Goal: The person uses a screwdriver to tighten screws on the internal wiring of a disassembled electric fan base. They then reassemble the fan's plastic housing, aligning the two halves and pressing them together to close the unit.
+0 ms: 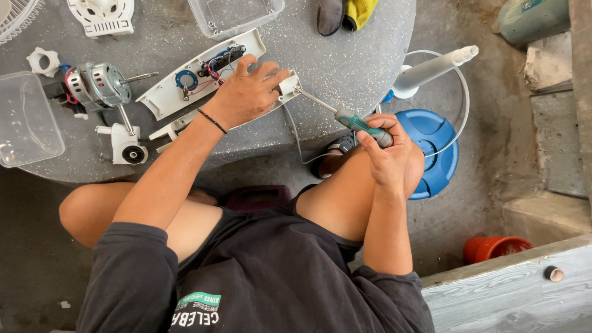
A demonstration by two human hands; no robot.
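My left hand [245, 92] presses flat on a long white plastic fan housing [169, 89] lying on the round grey table [345, 55]. Coloured wires and a black switch block show inside the housing. My right hand [387, 147] grips a green-handled screwdriver [354, 121]. Its metal shaft points up-left, and the tip meets the housing's right end by my left fingertips.
A small electric motor [98, 85] with a shaft lies at the left beside a white gear bracket [126, 145]. Two clear plastic tubs [24, 120] [234, 13] sit on the table. A blue fan base [435, 148] with a white pole [431, 69] stands on the floor to the right.
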